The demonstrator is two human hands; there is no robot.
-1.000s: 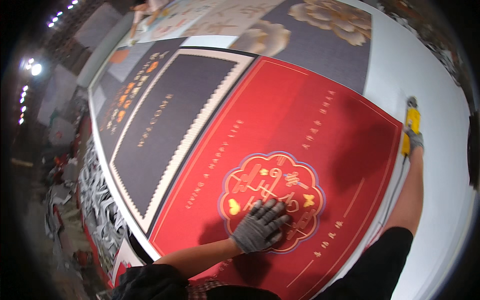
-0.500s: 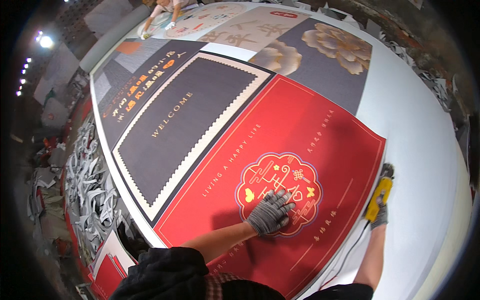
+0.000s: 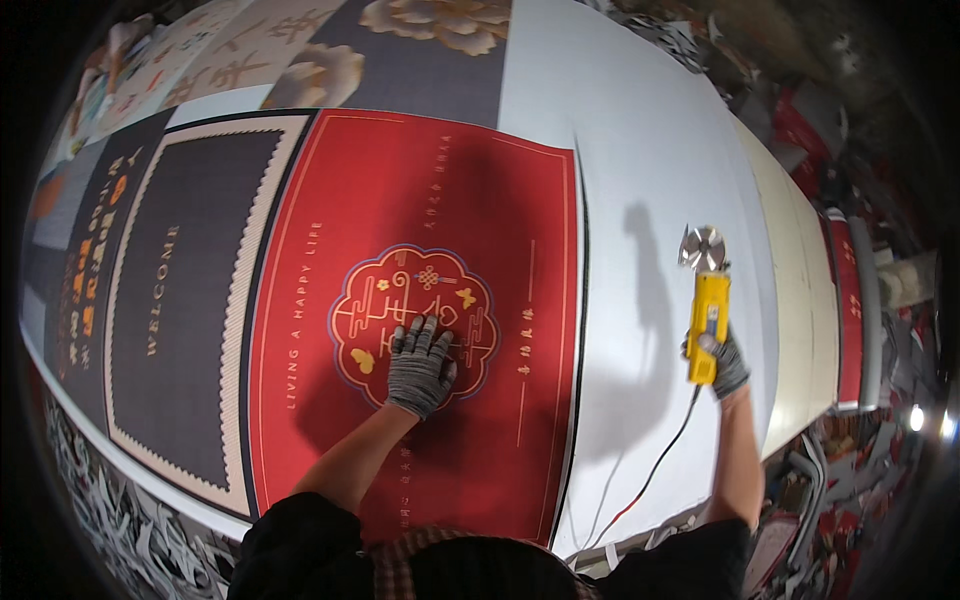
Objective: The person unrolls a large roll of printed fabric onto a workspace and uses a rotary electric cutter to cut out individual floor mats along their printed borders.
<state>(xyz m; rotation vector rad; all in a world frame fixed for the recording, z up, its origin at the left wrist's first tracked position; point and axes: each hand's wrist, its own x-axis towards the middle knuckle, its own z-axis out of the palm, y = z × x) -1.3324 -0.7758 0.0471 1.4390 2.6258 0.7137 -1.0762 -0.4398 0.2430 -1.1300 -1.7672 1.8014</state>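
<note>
My left hand (image 3: 420, 370), in a grey knit glove, lies flat with fingers spread on the red printed mat (image 3: 530, 230), over its scalloped emblem. In my gloved right hand (image 3: 728, 368) is a yellow electric rotary cutter (image 3: 710, 310), gripped around its body. Its round metal blade (image 3: 703, 247) points away from me. The cutter is held above the white sheet (image 3: 630, 150), apart from the red mat, and throws a shadow to its left. From its rear end a black and red cord (image 3: 665, 465) trails toward me. A dark line runs along the mat's right edge.
Left of the red mat lies a dark printed mat (image 3: 190, 330) with a pale zigzag border. Beyond is a grey panel with golden flowers (image 3: 440, 80). Grey and white offcuts (image 3: 130, 510) heap below the left edge. A red roll (image 3: 845, 300) stands at far right.
The view has swung to the right. My right hand has brought the cutter away from the red mat's right edge, and its blade now shows. My left hand stays on the emblem.
</note>
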